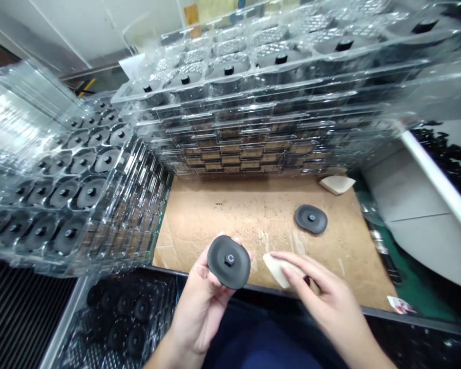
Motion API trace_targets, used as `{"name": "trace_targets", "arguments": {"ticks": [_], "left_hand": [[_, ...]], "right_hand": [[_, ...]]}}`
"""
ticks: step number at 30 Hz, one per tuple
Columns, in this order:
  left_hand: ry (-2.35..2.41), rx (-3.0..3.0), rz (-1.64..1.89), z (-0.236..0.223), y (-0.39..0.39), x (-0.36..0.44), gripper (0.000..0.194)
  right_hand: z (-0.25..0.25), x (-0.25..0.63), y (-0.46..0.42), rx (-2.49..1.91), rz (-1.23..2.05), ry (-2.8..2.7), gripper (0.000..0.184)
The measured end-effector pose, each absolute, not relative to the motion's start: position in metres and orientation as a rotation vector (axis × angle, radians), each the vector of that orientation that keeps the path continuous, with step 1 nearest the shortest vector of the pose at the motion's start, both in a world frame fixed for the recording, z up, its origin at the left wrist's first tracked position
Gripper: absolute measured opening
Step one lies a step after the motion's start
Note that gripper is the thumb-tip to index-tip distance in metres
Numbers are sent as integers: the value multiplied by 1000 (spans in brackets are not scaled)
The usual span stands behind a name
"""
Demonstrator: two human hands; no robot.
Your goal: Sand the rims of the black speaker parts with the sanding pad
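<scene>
My left hand (200, 302) grips a round black rubber disc (229, 261) with a small hub in its middle, held up over the front edge of the cardboard sheet (253, 215). My right hand (322, 297) pinches a small cream-coloured wedge piece (275, 268) just right of that disc, about level with it. A second black disc (311, 219) lies flat on the cardboard, farther back and to the right. Another cream wedge (336, 184) rests at the cardboard's far right corner.
Tall stacks of clear plastic trays holding black discs stand behind (269, 113) and to the left (72, 179). A dark tray with more discs (126, 318) sits low at the front left. A white bin (426, 220) stands at the right.
</scene>
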State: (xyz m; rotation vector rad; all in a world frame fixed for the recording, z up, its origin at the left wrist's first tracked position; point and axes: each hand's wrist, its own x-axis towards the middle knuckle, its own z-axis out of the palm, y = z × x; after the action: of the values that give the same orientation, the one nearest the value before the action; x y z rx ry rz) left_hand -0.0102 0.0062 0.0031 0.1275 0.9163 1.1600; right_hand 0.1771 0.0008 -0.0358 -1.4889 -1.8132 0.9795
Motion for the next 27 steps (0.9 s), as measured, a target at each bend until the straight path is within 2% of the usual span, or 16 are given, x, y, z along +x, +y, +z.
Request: {"name": "trace_targets", "arguments": {"ticks": [3,5,9,13,18,22,24,27], "left_hand": [[922,126,1167,3,5,-9,51],[923,113,1154,4,5,-8,50],[914,122,1135,5,3,-1,49],[914,159,1089,4,-2,1,40],[989,151,1040,3,-1,-2,40],[954,165,950,11,3,5,31],[915,149,952,14,5,5,36],[878,113,976,15,7,0,52]], "right_hand": [[-68,184,1,-1504,991,-1860,22],[-70,186,3,-1485,1000,-1865,22],[-24,175,13,-1450,940,-1786,22],[26,145,17,-1129,716,-1775,26],[37,130,21,-1003,1006,-1959,24],[39,130,23,-1113,706,-1896,25],[39,134,17,-1047,668,-1906,25],[38,148,6,-1085,830,-2014,24]]}}
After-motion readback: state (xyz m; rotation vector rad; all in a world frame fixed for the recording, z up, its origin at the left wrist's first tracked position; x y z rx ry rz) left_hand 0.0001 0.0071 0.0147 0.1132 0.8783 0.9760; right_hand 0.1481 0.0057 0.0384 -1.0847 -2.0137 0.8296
